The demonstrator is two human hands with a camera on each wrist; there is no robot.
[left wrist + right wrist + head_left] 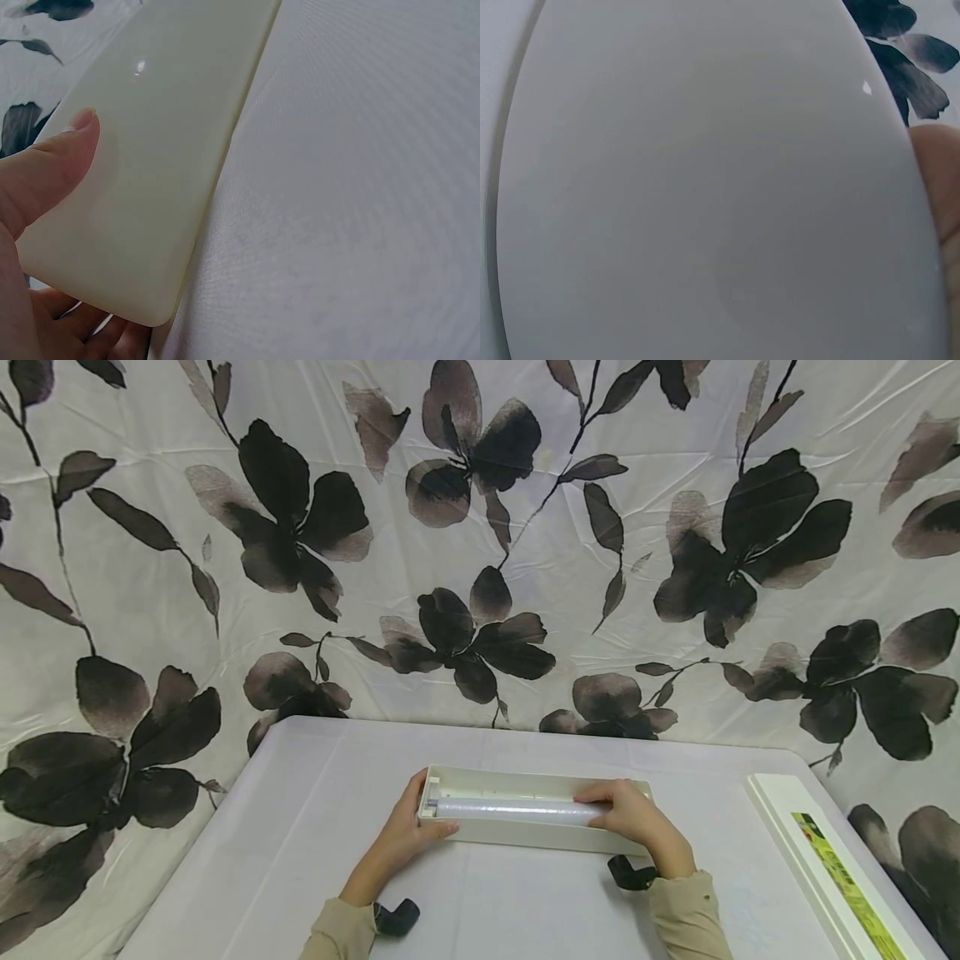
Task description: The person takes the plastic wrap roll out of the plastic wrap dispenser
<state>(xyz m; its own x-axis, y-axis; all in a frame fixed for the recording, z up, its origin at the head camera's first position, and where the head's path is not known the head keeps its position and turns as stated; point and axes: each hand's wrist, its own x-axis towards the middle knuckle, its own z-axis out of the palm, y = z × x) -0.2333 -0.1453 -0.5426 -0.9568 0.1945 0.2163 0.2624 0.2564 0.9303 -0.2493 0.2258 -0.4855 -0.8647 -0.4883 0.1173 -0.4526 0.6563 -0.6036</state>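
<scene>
A long white cling film dispenser box (525,837) lies open-topped on the table, with a roll of cling film (517,811) inside it. At the box's left end my left hand (412,822) grips it, thumb on the front wall and fingers round the end. That thumb (71,161) shows on the smooth wall in the left wrist view, other fingers beneath the end. My right hand (630,814) reaches over the front wall and pinches the roll's right end. In the right wrist view the box wall (705,187) hides most of that hand.
To the right lies a long white lid (780,827) with a yellow-green label strip (847,885). The table (337,760) has a white cover. Behind it hangs a flower-patterned cloth (585,568). Black wrist mounts (397,918) jut from both sleeves.
</scene>
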